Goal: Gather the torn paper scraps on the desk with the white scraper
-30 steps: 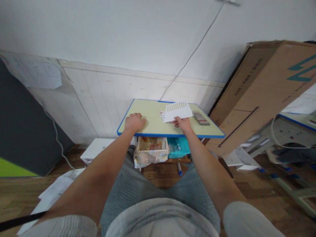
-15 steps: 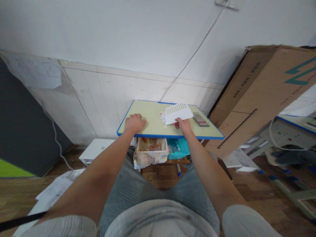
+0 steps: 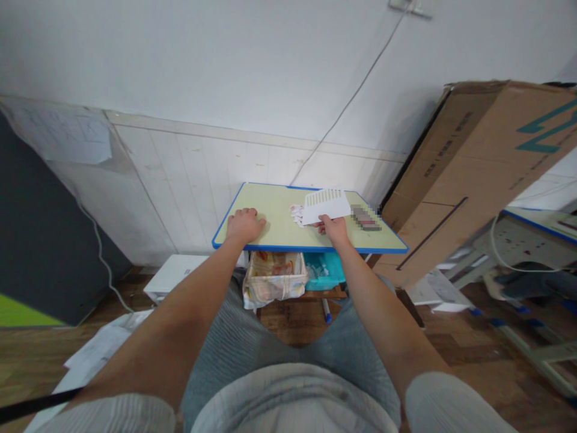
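Observation:
My right hand (image 3: 332, 230) pinches the lower edge of a white card (image 3: 325, 213), thumb on top and fingers underneath. The card is tilted above the table and has a row of slot-like strips along its far part. Just left of it a small heap of white scraps (image 3: 296, 213) lies on the pale yellow table (image 3: 274, 201) with a blue rim. My left hand (image 3: 246, 226) rests on the table's left side, palm down with fingers apart and a little bent, holding nothing. A blurred-out flat object (image 3: 366, 218) lies right of the card.
Below the tabletop sit a cloth-lined basket (image 3: 276, 279) and a turquoise bin (image 3: 324, 272). A tall cardboard box (image 3: 455, 174) leans at the right, near the table's corner. A cable (image 3: 349, 107) runs down the wall behind. A white box (image 3: 174, 273) stands on the floor at left.
The card has tipped slightly in my right hand, and more of the scraps now show beside it. My left hand has stayed in place on the table.

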The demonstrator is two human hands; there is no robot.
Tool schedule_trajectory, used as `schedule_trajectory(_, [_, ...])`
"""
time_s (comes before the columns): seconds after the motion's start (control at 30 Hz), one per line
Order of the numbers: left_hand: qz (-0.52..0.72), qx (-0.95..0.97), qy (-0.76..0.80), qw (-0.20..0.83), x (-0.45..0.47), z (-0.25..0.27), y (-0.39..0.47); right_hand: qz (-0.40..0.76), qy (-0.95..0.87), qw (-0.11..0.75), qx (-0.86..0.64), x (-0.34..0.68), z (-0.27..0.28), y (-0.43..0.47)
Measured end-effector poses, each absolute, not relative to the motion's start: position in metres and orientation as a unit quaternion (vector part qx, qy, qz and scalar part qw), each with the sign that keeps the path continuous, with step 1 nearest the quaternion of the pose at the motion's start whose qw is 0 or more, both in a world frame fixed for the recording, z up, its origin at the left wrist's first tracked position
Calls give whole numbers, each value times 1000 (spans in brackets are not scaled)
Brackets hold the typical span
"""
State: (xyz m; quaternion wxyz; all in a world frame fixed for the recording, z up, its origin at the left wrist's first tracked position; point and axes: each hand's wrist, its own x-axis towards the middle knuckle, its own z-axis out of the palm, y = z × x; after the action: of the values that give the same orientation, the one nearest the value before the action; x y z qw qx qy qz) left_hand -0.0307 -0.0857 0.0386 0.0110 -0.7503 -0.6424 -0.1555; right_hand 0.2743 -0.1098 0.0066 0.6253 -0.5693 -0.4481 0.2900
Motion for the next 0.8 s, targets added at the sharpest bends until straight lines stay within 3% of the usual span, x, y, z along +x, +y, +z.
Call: schedule_trajectory(0.8, [-152,-750,-643,10,-31,39,-86,296,-450,619,-571,272,16,-123])
